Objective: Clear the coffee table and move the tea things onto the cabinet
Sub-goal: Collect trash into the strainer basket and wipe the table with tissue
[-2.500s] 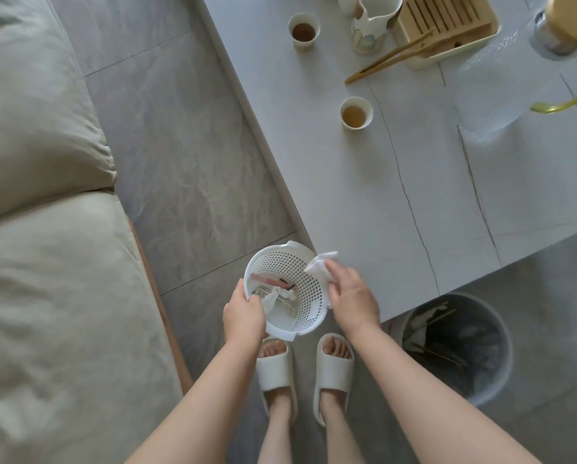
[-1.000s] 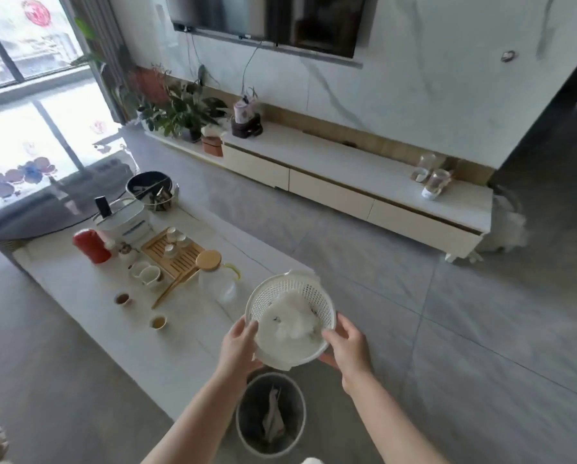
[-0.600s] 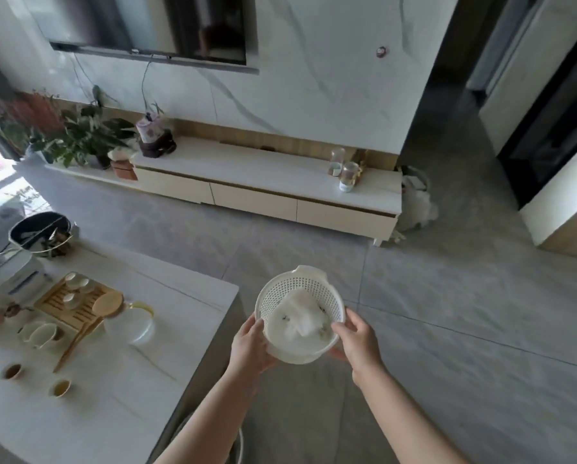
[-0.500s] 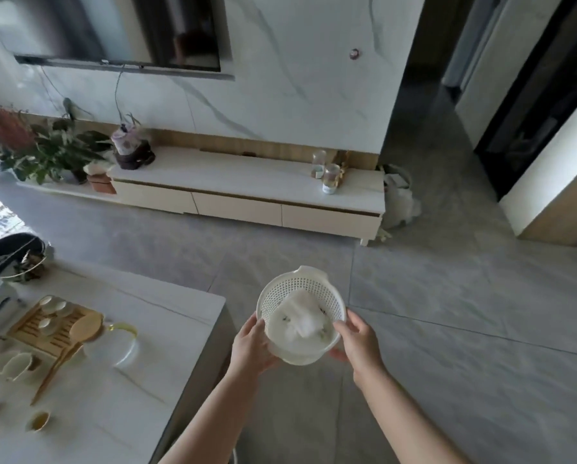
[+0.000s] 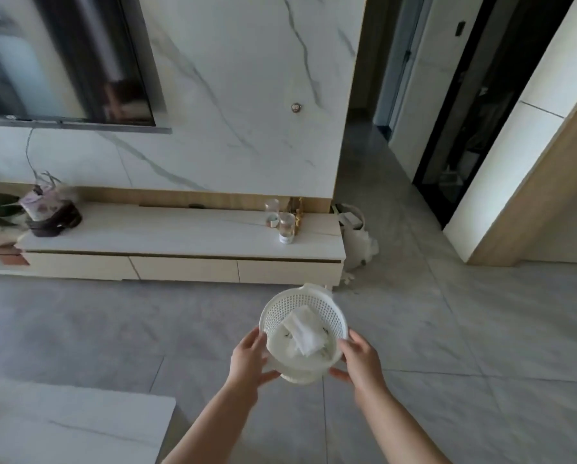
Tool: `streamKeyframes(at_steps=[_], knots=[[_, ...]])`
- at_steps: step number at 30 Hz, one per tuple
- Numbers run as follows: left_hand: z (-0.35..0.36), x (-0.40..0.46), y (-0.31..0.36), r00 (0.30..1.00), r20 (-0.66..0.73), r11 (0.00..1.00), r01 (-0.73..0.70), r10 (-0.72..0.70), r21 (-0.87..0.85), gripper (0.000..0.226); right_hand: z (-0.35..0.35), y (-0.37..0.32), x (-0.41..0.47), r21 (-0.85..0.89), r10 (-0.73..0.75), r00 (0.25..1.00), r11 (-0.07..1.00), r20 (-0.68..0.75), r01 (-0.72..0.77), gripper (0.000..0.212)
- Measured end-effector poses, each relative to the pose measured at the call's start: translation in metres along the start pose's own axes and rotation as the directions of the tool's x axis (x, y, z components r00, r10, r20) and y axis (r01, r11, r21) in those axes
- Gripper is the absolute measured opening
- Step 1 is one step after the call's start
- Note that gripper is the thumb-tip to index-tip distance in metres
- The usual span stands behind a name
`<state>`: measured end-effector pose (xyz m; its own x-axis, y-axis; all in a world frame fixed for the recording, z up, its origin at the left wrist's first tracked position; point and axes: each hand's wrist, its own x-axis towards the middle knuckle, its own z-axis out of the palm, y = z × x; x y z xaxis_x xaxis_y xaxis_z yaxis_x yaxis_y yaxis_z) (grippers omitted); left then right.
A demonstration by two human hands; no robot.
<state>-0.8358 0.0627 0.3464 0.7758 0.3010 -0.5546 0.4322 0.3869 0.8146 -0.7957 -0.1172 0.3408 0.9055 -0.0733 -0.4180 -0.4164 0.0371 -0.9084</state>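
I hold a white perforated plastic basket (image 5: 282,309) in front of me, above the grey tiled floor. My left hand (image 5: 248,360) grips its left side and my right hand (image 5: 360,361) its right side. A crumpled white tissue (image 5: 305,334) lies inside the basket. The long low cabinet (image 5: 166,236) with a white top and beige drawers runs along the marble wall ahead. Only a corner of the white coffee table (image 5: 69,426) shows at the bottom left; the tea things are out of view.
Two glass jars (image 5: 282,222) stand on the cabinet's right end, a dark pot with a plant (image 5: 51,212) on its left. A television (image 5: 62,58) hangs above. A white bag (image 5: 355,236) sits on the floor beside the cabinet. A dark doorway (image 5: 464,128) opens at right.
I emptied the basket's rubbish over the bin, then turned right away from the coffee table. The tea things slid out of view and the cabinet came closer, with the basket still in both hands.
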Motion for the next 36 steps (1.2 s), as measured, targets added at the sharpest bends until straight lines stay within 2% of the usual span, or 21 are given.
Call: streamKeyframes(at_steps=[3,11,23,27,36], knots=[[0.01,0.032,0.026,1.0,-0.006,1.0,0.011,-0.011,0.016,0.035,0.013,-0.016,0.028,0.004,-0.02,1.0,1.0,-0.021,0.02,0.027],[0.054,0.132,0.075,1.0,-0.005,0.999,0.004,-0.003,0.048,0.032,0.036,-0.058,0.135,0.006,-0.013,1.0,1.0,-0.007,0.013,0.025],[0.15,0.277,0.136,0.99,-0.121,0.997,0.065,-0.068,-0.031,0.029,0.041,-0.122,0.329,-0.042,0.048,0.998,0.998,0.047,-0.046,0.022],[0.161,0.327,0.15,0.982,-0.154,0.994,0.099,-0.106,-0.05,0.028,0.052,-0.13,0.378,-0.05,0.096,0.995,0.994,0.004,-0.096,0.022],[0.176,0.471,0.188,0.957,-0.11,0.963,0.269,-0.268,-0.005,0.025,0.101,-0.139,0.499,0.022,0.19,0.974,0.982,-0.125,-0.189,0.027]])
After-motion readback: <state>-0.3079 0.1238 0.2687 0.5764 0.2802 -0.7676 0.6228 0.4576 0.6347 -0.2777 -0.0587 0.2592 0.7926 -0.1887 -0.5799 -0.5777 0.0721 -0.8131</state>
